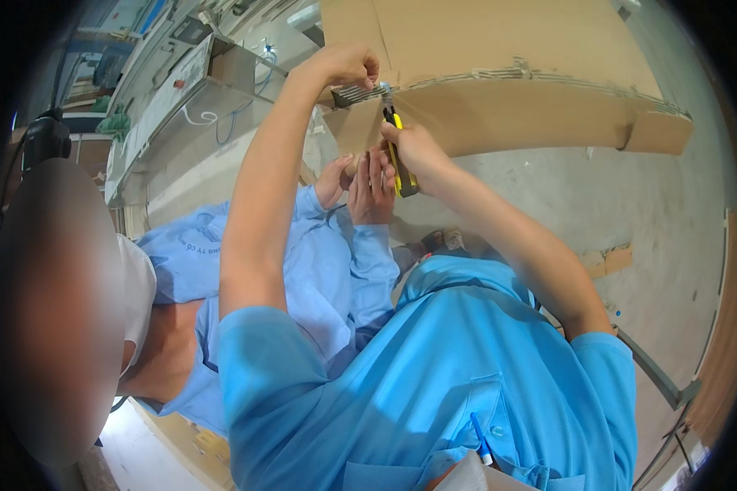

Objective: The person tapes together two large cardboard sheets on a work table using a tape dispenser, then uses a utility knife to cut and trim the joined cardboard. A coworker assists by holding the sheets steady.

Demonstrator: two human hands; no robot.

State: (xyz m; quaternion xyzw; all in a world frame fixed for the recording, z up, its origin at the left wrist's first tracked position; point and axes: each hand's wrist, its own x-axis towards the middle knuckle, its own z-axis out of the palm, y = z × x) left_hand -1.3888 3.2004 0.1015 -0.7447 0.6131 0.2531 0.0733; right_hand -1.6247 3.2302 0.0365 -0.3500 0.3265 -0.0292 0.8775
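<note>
My right hand is wrapped round a black and yellow utility knife. The knife's silver end points away from me, at the ragged edge of a large brown cardboard sheet. Just left of that tip is my left hand, its fingers curled in at the cardboard edge. What lies between those fingers is hidden. Torn corrugated ridges show under the left hand. A co-worker's two hands are close below the knife, beside its handle and near the cardboard's lower flap.
The co-worker, in a light blue shirt, stands close against my left side. A metal-sided workbench with cords is at the far left. A cardboard scrap lies on the grey floor at right, with a metal frame nearer me.
</note>
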